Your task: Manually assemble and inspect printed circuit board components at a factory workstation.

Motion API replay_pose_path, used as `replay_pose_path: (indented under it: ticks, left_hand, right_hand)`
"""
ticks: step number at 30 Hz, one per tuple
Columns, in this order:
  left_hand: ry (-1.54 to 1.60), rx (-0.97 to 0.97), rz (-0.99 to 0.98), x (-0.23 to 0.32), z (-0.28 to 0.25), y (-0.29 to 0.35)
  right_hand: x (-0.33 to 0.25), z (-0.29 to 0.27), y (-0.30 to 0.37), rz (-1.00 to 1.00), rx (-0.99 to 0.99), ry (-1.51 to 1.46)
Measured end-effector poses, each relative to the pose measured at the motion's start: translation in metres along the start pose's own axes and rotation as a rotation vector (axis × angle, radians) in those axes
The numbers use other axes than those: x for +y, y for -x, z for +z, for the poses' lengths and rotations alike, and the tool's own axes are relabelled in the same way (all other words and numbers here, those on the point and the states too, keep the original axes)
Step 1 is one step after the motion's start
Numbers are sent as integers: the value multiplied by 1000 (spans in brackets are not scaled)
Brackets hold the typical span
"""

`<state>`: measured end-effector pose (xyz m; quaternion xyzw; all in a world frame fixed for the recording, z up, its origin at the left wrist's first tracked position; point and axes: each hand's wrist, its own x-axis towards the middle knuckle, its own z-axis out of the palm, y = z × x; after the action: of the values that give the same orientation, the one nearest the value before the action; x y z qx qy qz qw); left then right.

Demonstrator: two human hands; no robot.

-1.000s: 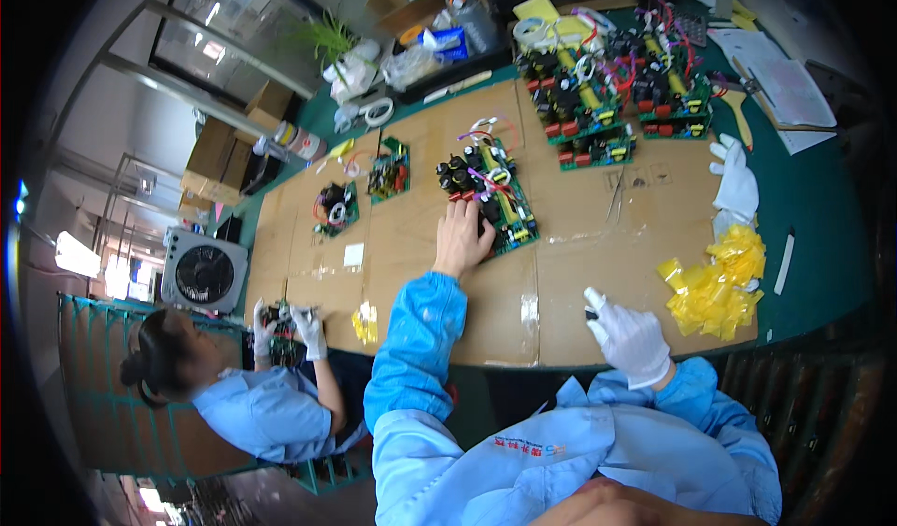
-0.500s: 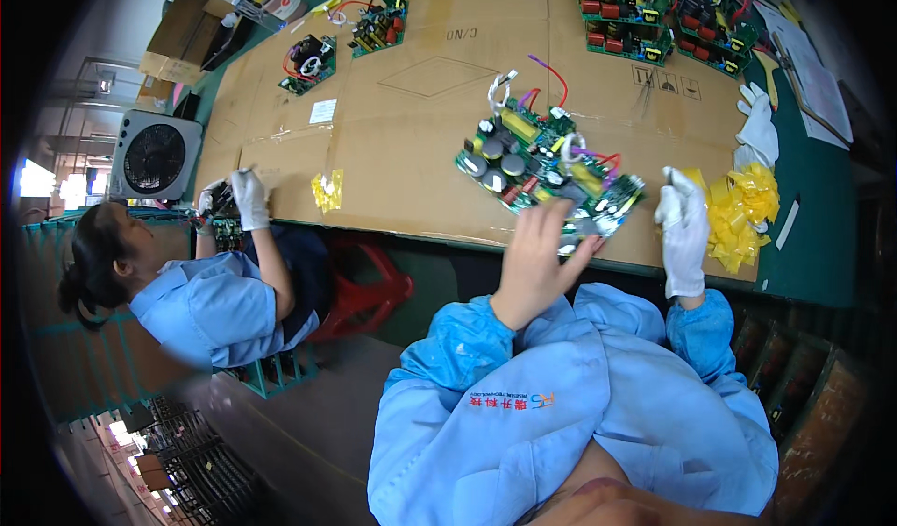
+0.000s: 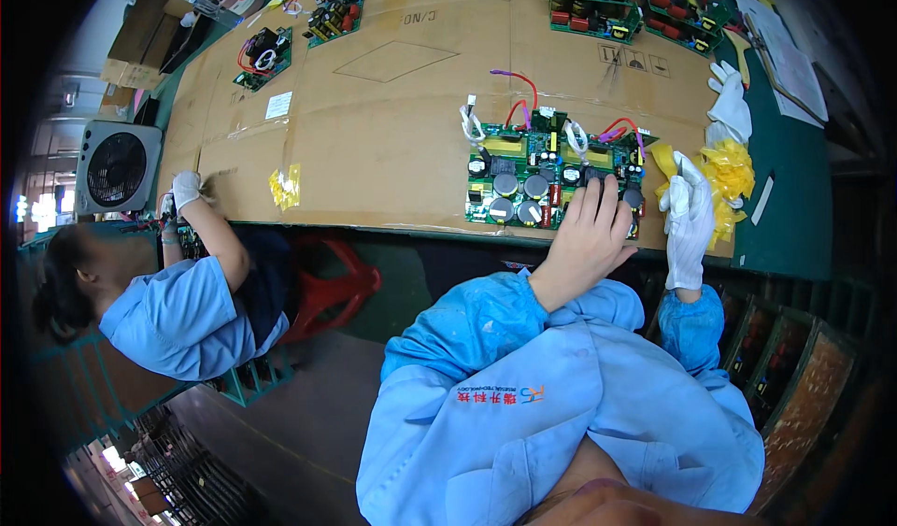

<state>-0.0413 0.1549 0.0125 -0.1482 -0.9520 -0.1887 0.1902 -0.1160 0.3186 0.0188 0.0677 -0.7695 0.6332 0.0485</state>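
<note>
Nearby, a yellow heap (image 3: 730,173) partly behind the gloved right hand (image 3: 689,216)

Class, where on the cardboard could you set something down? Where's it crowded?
Bare cardboard lies between the yellow strips and the board under the left hand, and farther off, between the small boards and stacked boards. Crowded: right edge, with gloved right hand, yellow pile, spare glove.

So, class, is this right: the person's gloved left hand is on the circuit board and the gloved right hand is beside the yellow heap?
Not quite: in the head view the left hand is bare. It is on the circuit board, and the gloved right hand is beside the yellow heap.
</note>
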Motion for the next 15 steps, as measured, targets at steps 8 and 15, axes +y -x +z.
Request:
replay_pose_path:
  ticks: [8, 15]
  left_hand:
    - [99, -99, 116, -23, -6, -36]
    - [545, 268, -101, -47, -111, -80]
  right_hand:
    - [-5, -6, -3, -40, 60, -113]
    - [-12, -34, 0, -47, 118, 38]
